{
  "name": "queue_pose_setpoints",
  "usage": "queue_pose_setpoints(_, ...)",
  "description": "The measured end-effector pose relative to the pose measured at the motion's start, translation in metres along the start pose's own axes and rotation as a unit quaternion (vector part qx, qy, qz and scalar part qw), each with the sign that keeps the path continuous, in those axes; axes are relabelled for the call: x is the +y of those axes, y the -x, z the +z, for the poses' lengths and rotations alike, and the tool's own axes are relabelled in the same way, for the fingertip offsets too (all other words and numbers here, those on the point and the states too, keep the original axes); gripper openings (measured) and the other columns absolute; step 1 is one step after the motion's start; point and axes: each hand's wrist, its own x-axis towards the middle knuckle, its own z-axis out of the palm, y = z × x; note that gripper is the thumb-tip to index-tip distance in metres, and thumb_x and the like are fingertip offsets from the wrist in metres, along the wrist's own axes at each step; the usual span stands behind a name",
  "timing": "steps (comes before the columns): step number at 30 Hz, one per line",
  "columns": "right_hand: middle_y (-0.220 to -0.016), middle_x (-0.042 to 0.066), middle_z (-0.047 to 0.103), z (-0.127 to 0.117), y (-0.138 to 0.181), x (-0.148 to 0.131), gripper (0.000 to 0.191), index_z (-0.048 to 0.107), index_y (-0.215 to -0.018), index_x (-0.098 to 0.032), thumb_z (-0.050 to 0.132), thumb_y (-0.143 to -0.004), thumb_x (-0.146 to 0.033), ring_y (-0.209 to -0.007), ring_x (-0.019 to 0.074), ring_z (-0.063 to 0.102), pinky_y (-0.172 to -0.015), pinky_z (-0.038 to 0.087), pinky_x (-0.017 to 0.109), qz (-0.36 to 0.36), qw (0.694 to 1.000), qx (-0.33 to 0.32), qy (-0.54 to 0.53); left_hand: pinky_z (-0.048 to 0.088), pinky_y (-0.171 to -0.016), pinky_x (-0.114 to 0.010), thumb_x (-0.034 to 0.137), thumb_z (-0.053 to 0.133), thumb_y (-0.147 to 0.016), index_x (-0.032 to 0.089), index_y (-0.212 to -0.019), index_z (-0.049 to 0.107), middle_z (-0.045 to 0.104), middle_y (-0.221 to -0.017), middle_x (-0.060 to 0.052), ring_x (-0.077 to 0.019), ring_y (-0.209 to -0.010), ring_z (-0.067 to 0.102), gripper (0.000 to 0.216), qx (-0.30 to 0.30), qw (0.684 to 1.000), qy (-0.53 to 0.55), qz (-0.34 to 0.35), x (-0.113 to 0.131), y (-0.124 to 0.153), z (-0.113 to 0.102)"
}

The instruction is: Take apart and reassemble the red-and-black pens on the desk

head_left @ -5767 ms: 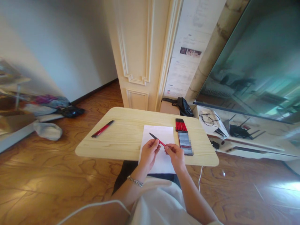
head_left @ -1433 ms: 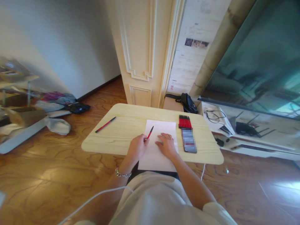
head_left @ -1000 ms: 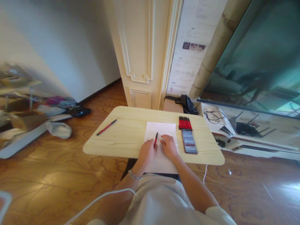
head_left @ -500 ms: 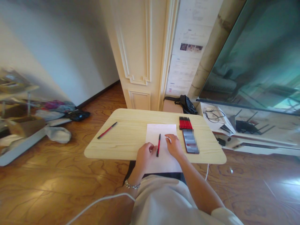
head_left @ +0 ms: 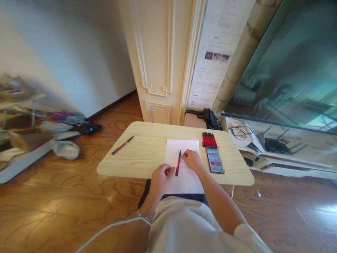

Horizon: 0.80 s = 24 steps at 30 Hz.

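A red pen with black ends (head_left: 178,162) lies lengthwise on a white sheet of paper (head_left: 188,184), between my two hands. My left hand (head_left: 162,175) rests over the paper's left edge, fingers curled but apart, close to the pen's lower end and holding nothing. On the other side, my right hand (head_left: 192,160) is bent with its fingertips just right of the pen's upper half; I see nothing gripped in it. A second red and black pen (head_left: 123,145) lies slanted at the table's left.
A row of several red and black pens (head_left: 209,139) lies right of the paper, above a phone (head_left: 215,160) with a blurred screen. All rest on a pale wooden table (head_left: 142,151) with rounded corners. A white cable (head_left: 113,225) crosses near my left forearm.
My right hand has moved left toward the pen, its fingers drawn closer together. My left hand has shifted slightly left, away from the pen. The pen lies essentially as before.
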Motion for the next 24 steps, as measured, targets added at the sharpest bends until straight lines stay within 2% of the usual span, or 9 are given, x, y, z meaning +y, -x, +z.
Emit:
queue_pose_setpoints(6,-0.095,0.018,0.068,0.000,-0.016,-0.016,0.046,0.068,-0.091,-0.016,0.049,-0.081,-0.057,-0.092,0.0288,0.062,-0.075,0.043,0.037,0.039,0.998,-0.032,0.044,0.042,-0.064,-0.025,0.043,0.046,-0.086,0.020,-0.074,0.060,0.065,-0.070,-0.003,-0.0147,-0.065,0.059,0.030,0.004,1.000,0.003,0.006,-0.001,0.001,0.000)
queue_pose_setpoints(11,-0.103,0.024,0.064,0.000,-0.024,-0.026,0.057,0.067,-0.098,-0.011,0.053,-0.076,-0.062,-0.099,0.0321,0.060,-0.079,0.044,0.040,0.063,0.995,-0.045,0.064,0.043,-0.065,-0.025,0.044,0.046,-0.086,0.020,-0.074,0.060,0.065,-0.071,-0.003,-0.0154,-0.066,0.059,0.030,0.000,1.000,0.005,-0.001,0.001,0.001,-0.002)
queue_pose_setpoints(15,-0.104,0.022,0.065,0.001,-0.030,-0.027,0.056,0.067,-0.100,-0.012,0.057,-0.073,-0.060,-0.099,0.0310,0.061,-0.080,0.044,0.039,0.063,0.995,-0.054,0.058,0.043,-0.065,-0.025,0.044,0.046,-0.085,0.021,-0.074,0.060,0.065,-0.072,-0.003,-0.0154,-0.066,0.060,0.029,0.000,1.000,0.005,-0.009,0.001,0.000,-0.002)
queue_pose_setpoints(19,-0.100,0.021,0.066,0.001,-0.037,-0.022,0.045,0.068,-0.095,-0.012,0.060,-0.074,-0.052,-0.094,0.0284,0.062,-0.075,0.045,0.034,0.071,0.994,-0.055,0.059,0.044,-0.064,-0.025,0.044,0.048,-0.084,0.020,-0.074,0.061,0.066,-0.071,-0.002,-0.0152,-0.066,0.060,0.029,-0.004,1.000,0.016,-0.013,0.002,-0.003,-0.003)
queue_pose_setpoints(22,-0.084,0.016,0.069,-0.004,-0.036,-0.017,0.036,0.068,-0.077,-0.014,0.055,-0.078,-0.047,-0.082,0.0240,0.064,-0.069,0.044,0.030,0.042,0.998,-0.053,0.018,0.045,-0.066,-0.025,0.045,0.049,-0.083,0.021,-0.080,0.063,0.067,-0.075,-0.002,-0.0155,-0.068,0.061,0.027,0.003,0.999,0.052,-0.017,0.006,-0.006,-0.006)
queue_pose_setpoints(24,-0.069,0.011,0.068,-0.009,-0.030,-0.015,0.038,0.066,-0.068,-0.014,0.049,-0.082,-0.045,-0.070,0.0187,0.063,-0.063,0.043,0.027,-0.008,0.995,-0.061,-0.080,0.046,-0.068,-0.026,0.045,0.050,-0.083,0.022,-0.085,0.063,0.068,-0.080,-0.003,-0.0163,-0.073,0.063,0.027,0.004,0.996,0.090,-0.022,0.010,-0.007,-0.007)
